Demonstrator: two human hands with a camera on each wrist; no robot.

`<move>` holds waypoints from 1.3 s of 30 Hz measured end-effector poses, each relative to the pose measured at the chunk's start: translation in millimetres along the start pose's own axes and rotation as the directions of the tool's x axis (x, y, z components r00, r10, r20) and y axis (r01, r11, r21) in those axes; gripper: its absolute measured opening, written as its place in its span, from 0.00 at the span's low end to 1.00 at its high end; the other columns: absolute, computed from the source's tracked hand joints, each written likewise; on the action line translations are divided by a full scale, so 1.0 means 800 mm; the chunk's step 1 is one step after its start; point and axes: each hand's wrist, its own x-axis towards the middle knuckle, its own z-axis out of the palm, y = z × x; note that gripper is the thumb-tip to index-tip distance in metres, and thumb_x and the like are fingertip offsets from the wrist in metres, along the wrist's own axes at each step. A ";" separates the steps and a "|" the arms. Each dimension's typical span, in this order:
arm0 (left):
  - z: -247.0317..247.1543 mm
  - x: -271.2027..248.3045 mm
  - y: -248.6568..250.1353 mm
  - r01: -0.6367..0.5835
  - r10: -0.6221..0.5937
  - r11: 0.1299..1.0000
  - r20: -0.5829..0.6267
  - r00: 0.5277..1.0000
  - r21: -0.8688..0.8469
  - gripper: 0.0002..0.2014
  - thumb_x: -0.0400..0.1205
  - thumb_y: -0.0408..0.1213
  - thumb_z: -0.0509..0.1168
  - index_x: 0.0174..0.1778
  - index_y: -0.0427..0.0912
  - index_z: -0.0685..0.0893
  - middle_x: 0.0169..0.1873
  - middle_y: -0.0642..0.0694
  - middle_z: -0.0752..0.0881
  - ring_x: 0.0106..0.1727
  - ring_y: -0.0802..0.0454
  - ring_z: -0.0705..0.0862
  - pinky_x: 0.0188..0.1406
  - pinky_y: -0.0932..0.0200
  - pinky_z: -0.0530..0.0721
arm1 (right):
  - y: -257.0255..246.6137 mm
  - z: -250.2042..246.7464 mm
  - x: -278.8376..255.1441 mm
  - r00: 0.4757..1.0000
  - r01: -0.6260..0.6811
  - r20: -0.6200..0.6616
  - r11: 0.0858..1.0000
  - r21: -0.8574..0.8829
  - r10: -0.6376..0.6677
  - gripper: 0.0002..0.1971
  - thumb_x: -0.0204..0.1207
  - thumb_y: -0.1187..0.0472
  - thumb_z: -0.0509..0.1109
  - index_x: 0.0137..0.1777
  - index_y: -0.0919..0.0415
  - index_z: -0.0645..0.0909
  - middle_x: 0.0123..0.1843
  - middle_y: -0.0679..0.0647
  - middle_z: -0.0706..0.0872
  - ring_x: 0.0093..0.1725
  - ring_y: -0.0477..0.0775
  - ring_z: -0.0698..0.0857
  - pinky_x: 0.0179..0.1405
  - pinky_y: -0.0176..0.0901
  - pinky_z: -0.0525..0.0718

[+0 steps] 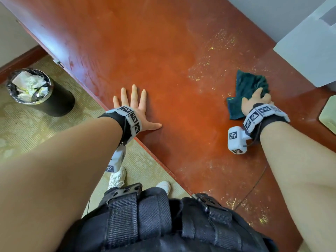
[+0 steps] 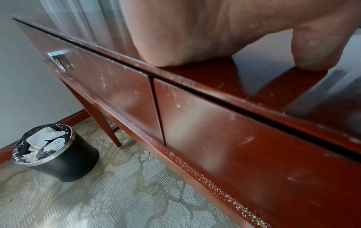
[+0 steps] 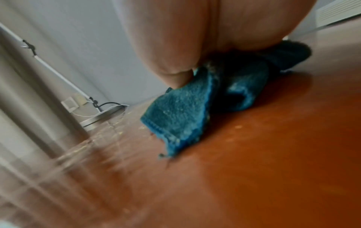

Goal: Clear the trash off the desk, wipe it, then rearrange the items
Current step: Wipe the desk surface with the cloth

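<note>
The red-brown desk (image 1: pixel 163 51) has yellow crumbs (image 1: pixel 216 46) scattered over its right part. My left hand (image 1: pixel 134 106) lies flat on the desk near its front edge, fingers spread and holding nothing. In the left wrist view the heel of that left hand (image 2: pixel 175 38) rests on the desk top. My right hand (image 1: pixel 258 97) grips a dark teal cloth (image 1: pixel 249 80) and presses it onto the desk just right of the crumbs. Seen from the right wrist, the cloth (image 3: pixel 185 111) is bunched under the palm and my fingertips are hidden.
A black trash bin (image 1: pixel 54 102) full of crumpled paper stands on the carpet left of the desk. A white box (image 1: pixel 309 51) sits at the desk's back right, with a pale green item (image 1: pixel 329 113) at the right edge. A lamp base (image 3: pixel 103 115) stands further along the desk.
</note>
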 end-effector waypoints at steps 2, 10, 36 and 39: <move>0.000 0.001 0.000 0.001 -0.001 1.000 0.010 1.000 0.000 0.60 0.66 0.77 0.56 0.78 0.51 0.25 0.78 0.46 0.24 0.80 0.36 0.28 0.78 0.35 0.36 | -0.015 0.008 0.004 0.996 0.087 -0.011 0.996 -0.006 -0.087 0.31 0.84 0.52 0.55 0.83 0.56 0.47 0.84 0.60 0.50 0.81 0.65 0.52 0.79 0.57 0.52; -0.003 0.003 -0.002 -0.008 0.008 1.000 0.038 0.999 0.005 0.62 0.65 0.76 0.59 0.77 0.51 0.24 0.77 0.46 0.22 0.79 0.35 0.27 0.77 0.33 0.35 | -0.061 0.020 -0.073 0.336 0.923 0.406 0.383 0.037 -0.850 0.29 0.67 0.72 0.63 0.67 0.50 0.78 0.69 0.52 0.74 0.70 0.57 0.71 0.72 0.52 0.68; -0.005 0.005 -0.002 -0.030 0.028 0.999 0.054 0.998 0.040 0.74 0.55 0.72 0.72 0.76 0.48 0.21 0.77 0.42 0.24 0.78 0.31 0.29 0.75 0.28 0.39 | -0.073 -0.010 -0.081 0.187 0.929 0.648 0.346 0.127 -0.739 0.28 0.64 0.80 0.57 0.53 0.52 0.86 0.64 0.51 0.82 0.66 0.54 0.78 0.69 0.47 0.74; -0.006 0.005 -0.002 -0.031 0.029 0.999 0.050 0.998 0.038 0.73 0.56 0.72 0.72 0.76 0.49 0.21 0.77 0.42 0.23 0.78 0.31 0.29 0.75 0.28 0.39 | -0.073 -0.018 -0.037 0.527 0.824 0.301 0.565 0.050 -0.795 0.28 0.69 0.77 0.57 0.66 0.53 0.79 0.72 0.53 0.76 0.73 0.57 0.72 0.75 0.47 0.68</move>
